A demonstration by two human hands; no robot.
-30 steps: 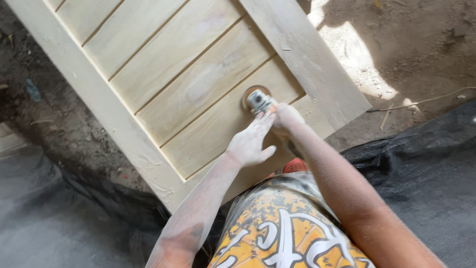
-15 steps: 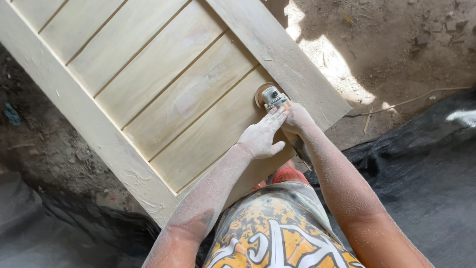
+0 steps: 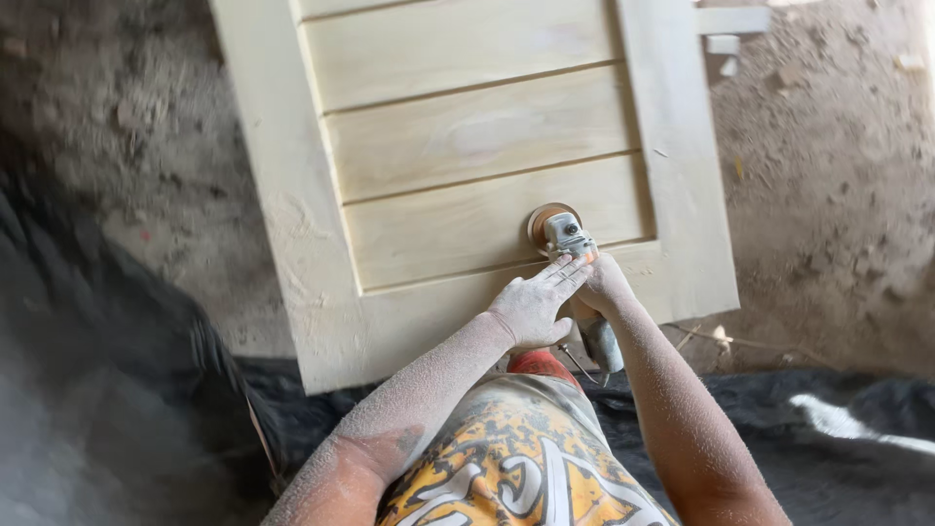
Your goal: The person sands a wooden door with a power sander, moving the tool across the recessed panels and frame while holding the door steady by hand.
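Note:
A pale wooden door (image 3: 467, 146) with several horizontal panels lies flat on the ground. A grey angle grinder (image 3: 575, 263) with an orange sanding disc rests on the lowest panel near the right stile. My right hand (image 3: 606, 287) grips the grinder's body. My left hand (image 3: 534, 304) lies over the tool just behind its head, fingers stretched toward it. Both arms are coated in fine sawdust. The grinder's rear end (image 3: 602, 346) sticks out below my hands.
Bare dusty ground (image 3: 828, 175) surrounds the door. Dark sheeting (image 3: 838, 429) covers the ground near me, left and right. Small wood offcuts (image 3: 726, 29) lie at the door's top right. My yellow patterned shorts (image 3: 516, 468) fill the bottom centre.
The view has swung, so the door now appears nearly upright in the picture instead of diagonal. Both hands stay on the grinder, which sits on the same lowest panel.

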